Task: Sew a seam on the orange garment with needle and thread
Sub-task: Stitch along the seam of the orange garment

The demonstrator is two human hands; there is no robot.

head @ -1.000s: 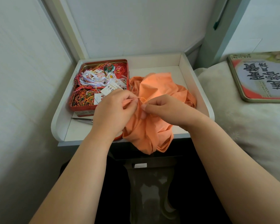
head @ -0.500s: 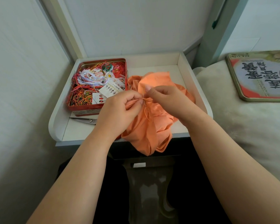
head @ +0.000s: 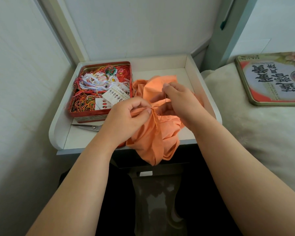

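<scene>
Garment (head: 153, 140), orange, one piece, bunched on the worktop (head: 186, 79); its near folds hang over the worktop's front edge. Left hand (head: 126, 120): fingers (head: 147, 111) clamped on a gathered fold at the seam, frayed thread (head: 155, 119) trailing just below them. Right hand (head: 180, 101): fingers (head: 166, 86) pinched together on the needle (head: 165, 97), which stands near upright just right of the left fingers, over the cloth.

Worktop has raised rims at left, back and right; front side is rimless. Bare surface lies beyond the right fingers, toward the back rim, and near the left front corner.

Count: one red tin (head: 100, 114) full of tangled threads, left of the left fingers, touching the garment; one pair of scissors (head: 87, 127) just in front of the tin; one tin lid (head: 271, 79) on the bed (head: 254, 133), well right of the right fingers.
</scene>
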